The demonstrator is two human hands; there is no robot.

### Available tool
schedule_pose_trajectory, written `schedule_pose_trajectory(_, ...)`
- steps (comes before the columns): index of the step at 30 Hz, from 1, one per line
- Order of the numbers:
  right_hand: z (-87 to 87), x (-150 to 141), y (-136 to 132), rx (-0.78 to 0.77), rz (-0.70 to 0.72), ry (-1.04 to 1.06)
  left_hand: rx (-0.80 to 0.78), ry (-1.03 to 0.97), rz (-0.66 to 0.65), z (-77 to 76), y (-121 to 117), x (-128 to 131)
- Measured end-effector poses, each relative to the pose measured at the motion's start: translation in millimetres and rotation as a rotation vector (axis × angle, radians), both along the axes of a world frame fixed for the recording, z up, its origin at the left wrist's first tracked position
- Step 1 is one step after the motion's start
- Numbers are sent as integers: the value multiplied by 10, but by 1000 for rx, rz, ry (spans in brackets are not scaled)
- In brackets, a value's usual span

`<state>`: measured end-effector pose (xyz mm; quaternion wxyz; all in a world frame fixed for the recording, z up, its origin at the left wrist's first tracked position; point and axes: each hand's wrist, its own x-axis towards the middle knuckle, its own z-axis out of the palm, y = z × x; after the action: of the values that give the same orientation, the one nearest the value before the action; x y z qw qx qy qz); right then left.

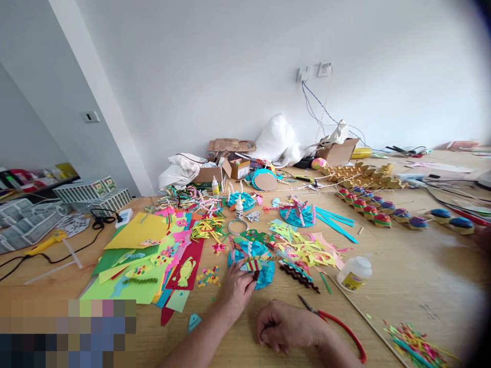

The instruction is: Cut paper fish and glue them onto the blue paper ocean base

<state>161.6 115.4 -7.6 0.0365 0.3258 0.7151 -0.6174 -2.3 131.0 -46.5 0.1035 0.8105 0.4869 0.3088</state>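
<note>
My left hand (236, 289) is closed at the fingertips on a striped paper fish (252, 265), over a blue paper disc (264, 278) with curled pieces standing on it. A dark brown fuzzy stem pokes out by those fingers. My right hand (284, 324) is curled loosely at the table's near side, with nothing visible in it. Just right of it lie pliers with red handles (345, 329). Twisted brown pipe cleaners (301, 278) and a green dotted paper shape (255, 235) lie around the disc. Nearer me is a small blue paper fish head (194, 321).
Coloured paper sheets (134, 232) are stacked at left. A white glue bottle (355, 273) and a long thin stick (368, 319) lie at right, near paper shreds (418, 345). Behind stand another decorated blue disc (297, 214), painted egg-carton cups (381, 217) and cardboard boxes (215, 174).
</note>
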Motion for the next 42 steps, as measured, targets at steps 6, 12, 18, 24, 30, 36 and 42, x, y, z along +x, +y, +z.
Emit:
schedule_pose_trajectory(6,-26,-16,-6,-22,28,26,-1,-5,-15,47,-6,5)
schedule_pose_trajectory(12,-35,-14,-4,-5,37,37,3,-14,-12,19,-9,6)
schedule_pose_trajectory(18,-4,-9,-15,-49,58,56,2,-16,-18,37,-7,8)
schedule_pose_trajectory(24,27,-9,-21,-100,50,72,5,-26,-13,37,0,5)
schedule_pose_trajectory(30,12,-4,-17,-138,61,101,15,-36,-11,-8,21,8)
schedule_pose_trajectory(36,-10,0,-11,-164,56,128,9,-36,-15,8,18,13)
schedule_pose_trajectory(42,-18,-9,-13,-183,59,130,23,-26,-12,-5,18,11)
